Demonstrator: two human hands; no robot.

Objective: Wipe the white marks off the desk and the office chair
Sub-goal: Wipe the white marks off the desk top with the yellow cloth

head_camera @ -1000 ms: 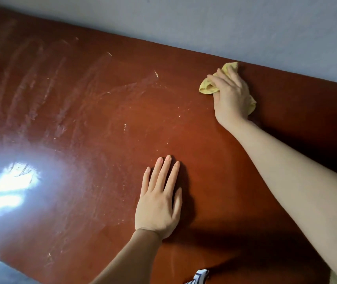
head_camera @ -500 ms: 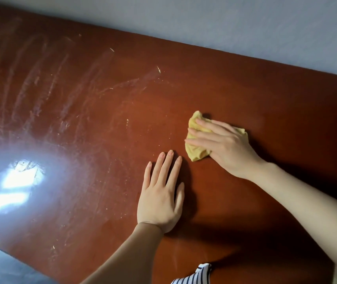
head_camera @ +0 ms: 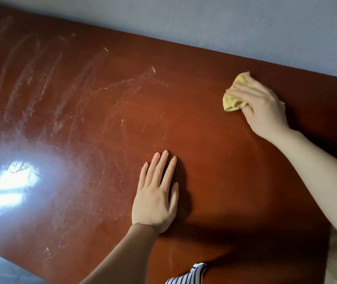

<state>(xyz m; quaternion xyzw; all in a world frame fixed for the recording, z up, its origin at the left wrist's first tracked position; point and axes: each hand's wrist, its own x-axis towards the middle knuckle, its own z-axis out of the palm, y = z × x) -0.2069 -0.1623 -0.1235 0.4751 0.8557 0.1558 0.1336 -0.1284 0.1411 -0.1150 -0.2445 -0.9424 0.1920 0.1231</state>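
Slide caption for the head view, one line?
Right hand holds a yellow cloth on the desk near its far right corner; left hand rests flat; white smears cover the left side.

Head view looks down, close over the desk (head_camera: 225,160).

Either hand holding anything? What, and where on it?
Right hand holds a bunched yellow cloth, fingers over its top and thumb at its near edge, pressed to the desk. Left hand lies flat, holding nothing.
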